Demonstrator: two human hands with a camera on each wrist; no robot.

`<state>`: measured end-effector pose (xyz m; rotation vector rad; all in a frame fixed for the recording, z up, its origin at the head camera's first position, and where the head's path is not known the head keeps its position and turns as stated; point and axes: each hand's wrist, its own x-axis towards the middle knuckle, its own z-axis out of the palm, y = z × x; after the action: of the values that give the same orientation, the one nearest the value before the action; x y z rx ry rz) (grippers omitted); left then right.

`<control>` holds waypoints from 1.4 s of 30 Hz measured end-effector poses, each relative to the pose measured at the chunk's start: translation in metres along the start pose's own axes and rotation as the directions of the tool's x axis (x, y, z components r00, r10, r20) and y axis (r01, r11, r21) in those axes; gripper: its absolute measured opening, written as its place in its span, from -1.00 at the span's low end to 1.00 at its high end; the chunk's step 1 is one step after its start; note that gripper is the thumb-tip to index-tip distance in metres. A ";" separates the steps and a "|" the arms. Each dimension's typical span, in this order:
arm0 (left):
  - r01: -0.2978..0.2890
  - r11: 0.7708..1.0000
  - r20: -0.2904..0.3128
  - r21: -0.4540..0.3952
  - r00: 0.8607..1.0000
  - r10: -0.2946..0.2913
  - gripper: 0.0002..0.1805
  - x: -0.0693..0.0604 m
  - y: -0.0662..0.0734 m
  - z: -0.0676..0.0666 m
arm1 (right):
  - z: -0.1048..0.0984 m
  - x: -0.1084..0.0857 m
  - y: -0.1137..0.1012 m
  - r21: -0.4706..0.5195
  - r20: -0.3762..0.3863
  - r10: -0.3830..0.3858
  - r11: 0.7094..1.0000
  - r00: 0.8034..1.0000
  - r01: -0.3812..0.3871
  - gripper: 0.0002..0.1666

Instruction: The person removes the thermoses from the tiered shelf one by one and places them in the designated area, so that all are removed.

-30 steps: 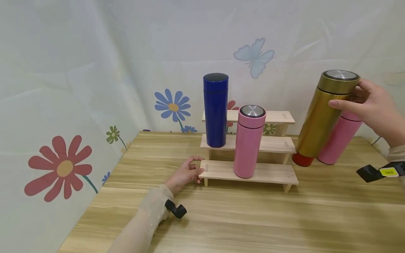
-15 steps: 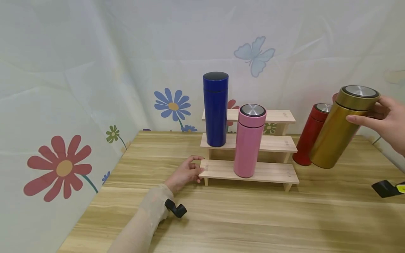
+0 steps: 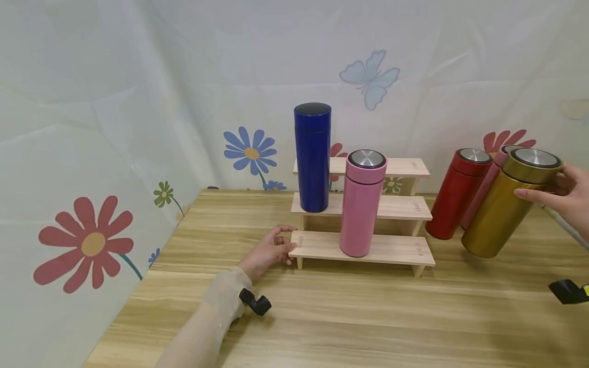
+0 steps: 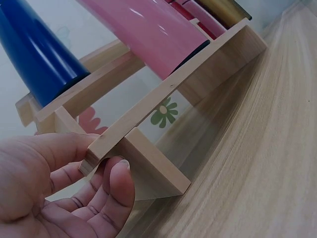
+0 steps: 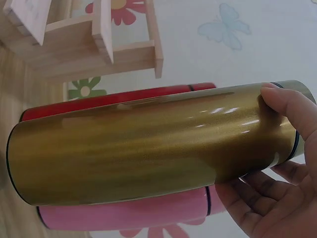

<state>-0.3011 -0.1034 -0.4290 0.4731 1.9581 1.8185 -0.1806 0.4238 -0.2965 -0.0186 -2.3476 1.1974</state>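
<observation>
My right hand (image 3: 568, 197) grips a gold thermos (image 3: 501, 212) near its silver-topped lid, the thumb on the near side in the right wrist view. Its base is close to the tabletop; whether it touches I cannot tell. Behind it stand a red thermos (image 3: 455, 197) and a second, partly hidden pink thermos (image 5: 133, 213). At the left end of a three-tier wooden stand (image 3: 400, 249), my left hand (image 3: 270, 250) pinches the lowest shelf, with curled fingers under the board (image 4: 133, 116). A pink thermos (image 3: 362, 209) stands on that shelf, and a blue thermos (image 3: 314, 158) on the middle one.
The wood-grain table (image 3: 322, 317) runs out in front of the stand. A pale cloth (image 3: 257, 61) printed with flowers and a butterfly hangs behind and to the left.
My right hand has carried the gold thermos right and down, away from the stand, uncovering the red thermos. My left hand stays on the lowest shelf, and the blue and pink thermoses there are unmoved.
</observation>
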 end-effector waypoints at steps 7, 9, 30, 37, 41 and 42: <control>0.004 1.000 -0.002 -0.010 1.000 -0.004 -0.48 -0.001 0.001 0.001 | 0.000 -0.005 0.017 -0.100 0.000 0.049 0.994 0.999 -0.049 -0.26; 0.004 1.000 0.000 -0.012 1.000 -0.004 -0.47 -0.001 0.001 0.001 | 0.000 -0.007 0.019 -0.094 0.006 0.056 0.994 0.998 -0.055 -0.28; 0.003 1.000 0.003 -0.027 1.000 -0.003 -0.46 0.000 -0.003 0.000 | -0.001 -0.018 0.037 -0.073 0.015 0.106 0.992 0.994 -0.105 -0.32; 0.004 0.999 -0.005 -0.043 1.000 -0.004 -0.46 -0.001 -0.001 0.001 | -0.002 -0.019 0.034 -0.016 0.035 0.054 0.998 0.998 -0.054 -0.34; 0.009 0.999 -0.010 -0.044 1.000 -0.010 -0.46 -0.002 0.000 0.002 | -0.004 -0.019 0.039 -0.045 0.043 0.051 0.998 0.998 -0.049 -0.34; 0.011 0.999 -0.009 -0.042 1.000 -0.012 -0.46 -0.002 0.000 0.002 | -0.004 -0.019 0.040 -0.058 0.043 0.053 0.997 0.998 -0.051 -0.33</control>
<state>-0.2986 -0.1025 -0.4292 0.4398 1.9215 1.8539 -0.1706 0.4466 -0.3334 -0.0737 -2.4334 1.1663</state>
